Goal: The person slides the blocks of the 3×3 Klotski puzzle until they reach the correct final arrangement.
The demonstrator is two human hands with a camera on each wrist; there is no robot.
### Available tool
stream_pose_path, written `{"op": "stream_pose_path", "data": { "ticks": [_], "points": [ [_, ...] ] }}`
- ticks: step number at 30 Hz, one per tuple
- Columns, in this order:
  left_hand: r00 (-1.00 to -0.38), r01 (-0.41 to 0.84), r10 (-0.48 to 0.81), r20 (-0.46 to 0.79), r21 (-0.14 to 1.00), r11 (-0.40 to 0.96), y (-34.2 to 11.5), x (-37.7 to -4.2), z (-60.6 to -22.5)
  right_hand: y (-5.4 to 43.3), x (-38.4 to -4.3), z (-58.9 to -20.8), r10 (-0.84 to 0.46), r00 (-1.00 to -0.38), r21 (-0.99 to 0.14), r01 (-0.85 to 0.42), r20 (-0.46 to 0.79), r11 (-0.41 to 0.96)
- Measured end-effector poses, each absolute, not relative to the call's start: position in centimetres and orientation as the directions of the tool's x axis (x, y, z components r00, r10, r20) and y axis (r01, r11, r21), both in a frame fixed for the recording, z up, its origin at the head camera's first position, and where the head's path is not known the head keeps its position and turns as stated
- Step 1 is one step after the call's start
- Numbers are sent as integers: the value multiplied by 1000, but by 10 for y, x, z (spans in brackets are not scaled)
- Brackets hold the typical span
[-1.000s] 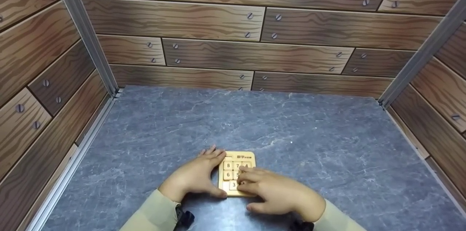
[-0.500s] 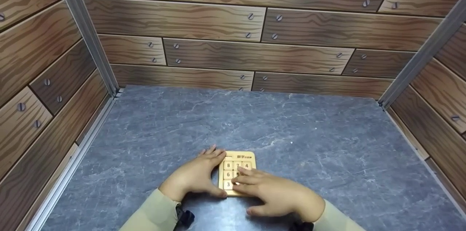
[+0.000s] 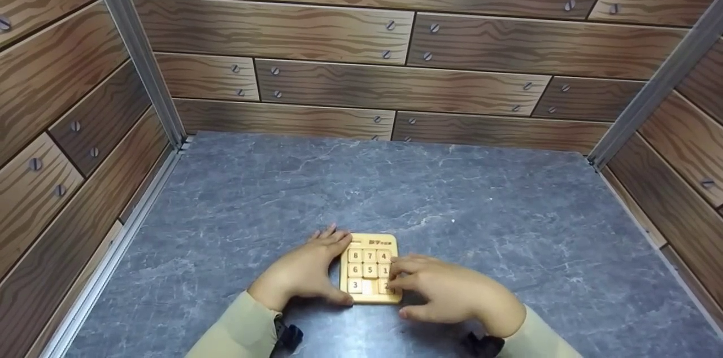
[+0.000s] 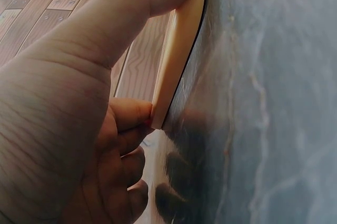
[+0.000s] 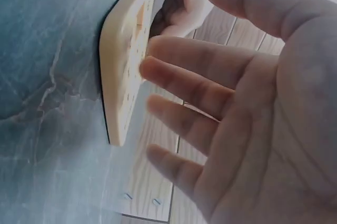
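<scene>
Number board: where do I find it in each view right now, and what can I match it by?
Head: number board low in the picture, near the middle.
Left wrist: number board edge-on, slanting from the top edge down to about mid-picture.
Right wrist: number board seen obliquely, left of centre, reaching the top edge.
Shared landmark: left hand, beside the number board in all three.

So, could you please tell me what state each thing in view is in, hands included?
Puzzle: lying flat on the table.
Number tiles: set in the puzzle, some at the right partly covered.
Bottom middle slot: vacant.
Left hand: holding the puzzle's left side between thumb and fingers.
Right hand: fingers loosely extended at the right-hand tiles.
</scene>
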State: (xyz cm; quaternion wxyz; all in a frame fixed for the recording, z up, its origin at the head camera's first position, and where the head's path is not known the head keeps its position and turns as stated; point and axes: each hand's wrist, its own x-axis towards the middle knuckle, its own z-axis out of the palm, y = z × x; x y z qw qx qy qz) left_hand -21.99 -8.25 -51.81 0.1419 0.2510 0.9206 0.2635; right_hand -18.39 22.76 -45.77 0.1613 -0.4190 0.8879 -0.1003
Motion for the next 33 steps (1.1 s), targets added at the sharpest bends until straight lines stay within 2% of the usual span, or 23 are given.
{"op": "stream_pose_path", "data": {
  "ticks": [7, 18, 26, 33],
  "points": [
    [-833, 388, 538, -131, 555, 736, -83, -220, -518, 228, -178, -457, -747, -604, -336, -667, -278, 665],
    [-831, 399, 543, -118, 555, 730, -82, -220, -517, 218, -171, -461, -730, -619, -269, -680, -288, 683],
    [-831, 399, 544, -120, 553, 732, -82, -220, -517, 215, -170, -466, -744, -600, -268, -695, -295, 667],
    [-829, 402, 547, -119, 553, 730, -82, -220, -517, 218, -173, -463, -689, -665, -266, -636, -288, 725]
  ]
}}
